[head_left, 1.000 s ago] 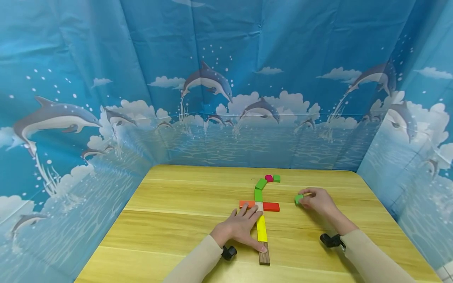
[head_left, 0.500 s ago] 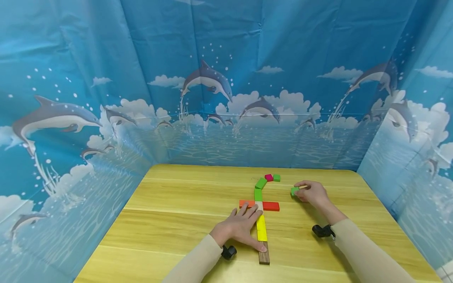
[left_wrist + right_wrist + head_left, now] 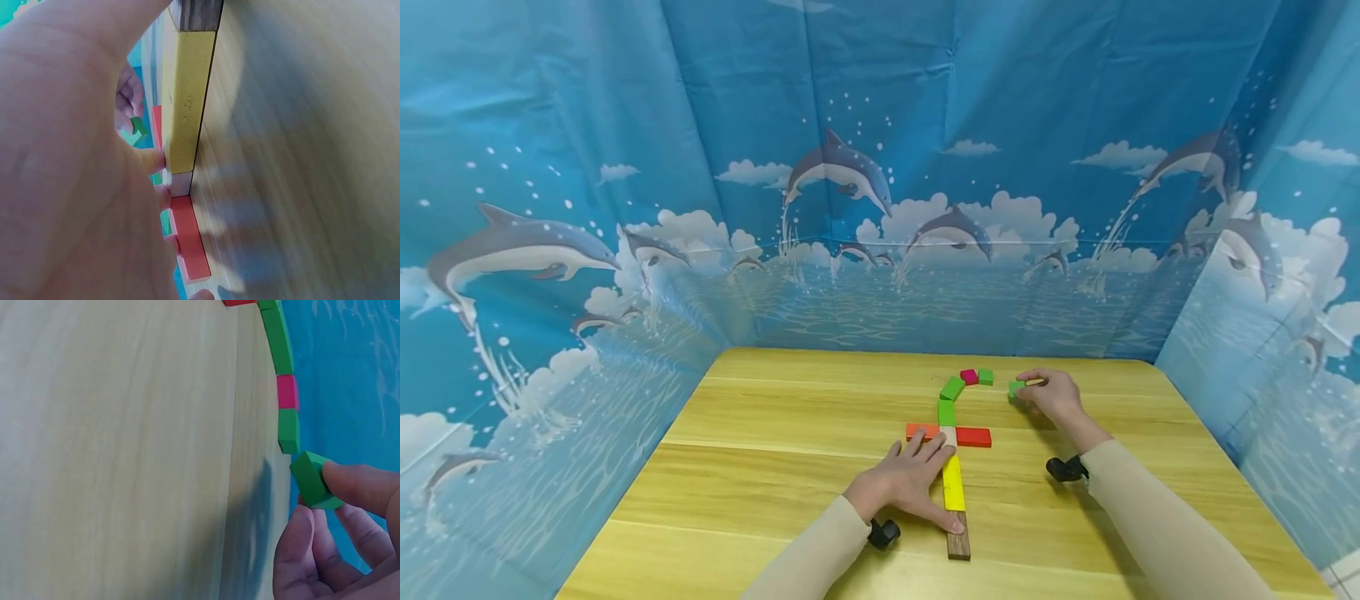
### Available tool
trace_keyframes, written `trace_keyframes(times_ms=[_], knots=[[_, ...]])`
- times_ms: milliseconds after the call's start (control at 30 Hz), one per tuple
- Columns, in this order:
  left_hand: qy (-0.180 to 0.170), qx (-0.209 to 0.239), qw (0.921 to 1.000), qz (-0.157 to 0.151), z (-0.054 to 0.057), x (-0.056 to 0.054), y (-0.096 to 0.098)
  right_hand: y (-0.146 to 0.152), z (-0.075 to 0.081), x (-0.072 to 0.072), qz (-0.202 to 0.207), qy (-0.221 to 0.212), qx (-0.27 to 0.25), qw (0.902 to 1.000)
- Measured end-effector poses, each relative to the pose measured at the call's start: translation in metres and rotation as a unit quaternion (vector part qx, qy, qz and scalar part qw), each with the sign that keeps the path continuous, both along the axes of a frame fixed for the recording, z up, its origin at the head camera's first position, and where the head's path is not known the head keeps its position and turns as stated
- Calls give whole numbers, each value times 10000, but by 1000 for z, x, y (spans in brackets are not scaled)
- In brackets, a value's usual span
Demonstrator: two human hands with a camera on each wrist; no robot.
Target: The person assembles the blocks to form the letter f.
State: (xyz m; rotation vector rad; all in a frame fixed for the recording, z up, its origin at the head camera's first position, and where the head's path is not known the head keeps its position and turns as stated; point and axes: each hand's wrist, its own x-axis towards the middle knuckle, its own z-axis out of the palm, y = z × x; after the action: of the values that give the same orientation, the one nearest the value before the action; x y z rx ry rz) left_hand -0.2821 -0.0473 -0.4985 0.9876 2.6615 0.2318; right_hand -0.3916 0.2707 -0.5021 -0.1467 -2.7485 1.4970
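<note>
Between thumb and fingers my right hand (image 3: 1057, 398) pinches a small green block (image 3: 308, 478), just right of the arc's end. That arc holds two longer green blocks (image 3: 952, 388), a magenta block (image 3: 287, 392) and a small green block (image 3: 287, 431). My left hand (image 3: 901, 485) lies with fingers spread over the straight row. Its thumb rests on the dark brown block (image 3: 958, 547), and its fingertips touch near the pale block (image 3: 949, 436) and the orange-red block (image 3: 189, 240). A yellow block (image 3: 953, 485) sits between brown and pale; a red block (image 3: 973, 437) extends to the right.
The blocks lie on a wood-grain table (image 3: 737, 467). A blue dolphin-print curtain (image 3: 880, 308) hangs along the table's far edge and down both sides. Each wrist carries a small black camera, such as the right wrist camera (image 3: 1066, 469).
My right hand has moved away from me and to the left with the green block, closer to the arc's end. The left hand has stayed in place.
</note>
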Motion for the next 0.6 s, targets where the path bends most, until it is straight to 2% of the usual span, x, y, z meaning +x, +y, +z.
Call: trace_keyframes(times_ms=[233, 600], knots=[[-40, 10, 10000, -4, 1, 0, 0, -6, -5, -12, -97, -37, -47, 9999], [22, -12, 10000, -75, 0, -2, -1, -17, -13, -34, -427, -126, 295, 9986]])
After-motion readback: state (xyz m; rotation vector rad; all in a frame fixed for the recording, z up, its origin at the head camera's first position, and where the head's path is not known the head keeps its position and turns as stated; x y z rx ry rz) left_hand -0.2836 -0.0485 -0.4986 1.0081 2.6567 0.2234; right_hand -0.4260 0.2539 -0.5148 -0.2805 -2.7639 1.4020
